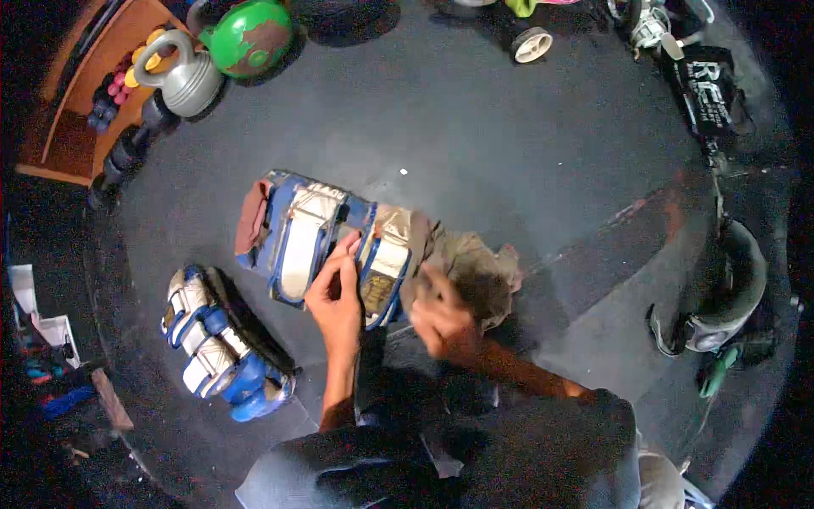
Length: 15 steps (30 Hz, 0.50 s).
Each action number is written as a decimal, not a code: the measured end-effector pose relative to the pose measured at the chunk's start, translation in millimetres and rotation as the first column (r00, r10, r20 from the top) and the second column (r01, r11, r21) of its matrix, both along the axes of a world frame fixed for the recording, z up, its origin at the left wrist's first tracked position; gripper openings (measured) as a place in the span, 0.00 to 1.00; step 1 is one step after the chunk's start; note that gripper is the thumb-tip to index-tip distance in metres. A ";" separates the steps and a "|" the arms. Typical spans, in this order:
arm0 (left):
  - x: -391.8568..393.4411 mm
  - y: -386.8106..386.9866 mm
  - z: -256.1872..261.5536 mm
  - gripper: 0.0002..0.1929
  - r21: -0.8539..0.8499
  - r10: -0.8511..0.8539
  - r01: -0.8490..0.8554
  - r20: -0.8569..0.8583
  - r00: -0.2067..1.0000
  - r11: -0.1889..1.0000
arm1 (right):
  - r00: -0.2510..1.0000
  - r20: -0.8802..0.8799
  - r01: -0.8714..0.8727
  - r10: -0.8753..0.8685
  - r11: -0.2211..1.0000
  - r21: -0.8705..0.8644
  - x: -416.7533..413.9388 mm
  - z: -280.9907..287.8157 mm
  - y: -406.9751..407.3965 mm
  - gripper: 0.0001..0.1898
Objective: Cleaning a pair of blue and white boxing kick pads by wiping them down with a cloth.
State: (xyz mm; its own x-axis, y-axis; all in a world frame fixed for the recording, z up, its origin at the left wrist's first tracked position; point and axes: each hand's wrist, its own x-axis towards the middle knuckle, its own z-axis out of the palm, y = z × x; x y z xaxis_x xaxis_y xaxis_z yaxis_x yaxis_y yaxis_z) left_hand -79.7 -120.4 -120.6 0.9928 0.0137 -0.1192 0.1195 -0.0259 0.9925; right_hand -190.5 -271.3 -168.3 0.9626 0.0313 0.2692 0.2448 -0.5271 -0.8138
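Observation:
A worn blue and white padded sports leg guard (308, 245) lies on the dark floor, with a brown patch at its left end. My left hand (339, 280) touches its middle, fingertips bunched near the gap between two white pads. Close to the guard's right end is my right hand (439, 312), blurred; whether it grips anything cannot be told. A crumpled brownish cloth (483, 273) lies just beyond that hand, against the guard. Another blue and white padded guard (219, 343) rests to the left of my left forearm.
Grey (191, 83) and green kettlebells (251, 38) stand upper left beside an orange-brown wooden rack (70, 143). A white wheel (533, 44) is at the top. At right lie a black bag (709, 92) with lettering and a dark curved object (741, 286).

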 end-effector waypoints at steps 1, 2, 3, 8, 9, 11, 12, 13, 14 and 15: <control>-0.5 6.3 -6.3 0.07 0.073 -0.087 0.077 0.148 0.985 0.994 | 0.997 0.032 -0.061 0.064 0.994 -0.088 -0.4 0.7 1.5 0.15; -0.9 5.5 -12.0 0.09 0.060 -0.126 0.117 0.175 0.976 0.991 | 0.990 -0.038 -0.139 0.135 0.985 -0.100 -7.5 7.9 -9.8 0.19; -1.8 6.6 -9.3 0.12 0.057 -0.164 0.156 0.200 0.966 0.986 | 0.990 -0.035 -0.137 0.134 0.986 -0.101 -14.5 9.3 -22.3 0.19; -1.8 22.0 7.9 0.15 0.038 -0.309 0.308 0.026 0.951 0.951 | 0.700 -0.566 0.667 -0.435 0.682 0.301 41.0 62.5 -55.2 0.14; -2.9 28.8 6.9 0.15 0.047 -0.358 0.359 -0.017 0.933 0.932 | 0.870 -0.371 0.454 -0.325 0.821 0.346 55.7 65.7 -56.0 0.14; -3.1 27.0 6.5 0.16 0.005 -0.392 0.392 -0.026 0.920 0.920 | 0.901 0.424 -0.164 0.088 0.976 0.145 92.2 25.7 -64.0 0.13; -5.2 33.5 6.4 0.16 0.007 -0.401 0.401 -0.028 0.916 0.916 | 0.939 0.328 -0.153 0.101 0.979 0.135 97.7 38.3 -39.0 0.13; -7.5 37.1 4.6 0.16 0.006 -0.407 0.408 -0.027 0.913 0.913 | 0.966 0.231 -0.147 0.116 0.982 0.121 99.7 50.2 -21.2 0.13; -9.9 36.5 2.4 0.17 -0.029 -0.377 0.376 -0.028 0.926 0.926 | 0.964 0.230 -0.161 0.129 0.979 0.125 102.4 44.8 -22.5 0.13; -8.4 31.4 3.3 0.17 -0.030 -0.370 0.369 -0.027 0.929 0.929 | 0.974 0.185 -0.152 0.129 0.982 0.113 106.7 35.5 -29.2 0.14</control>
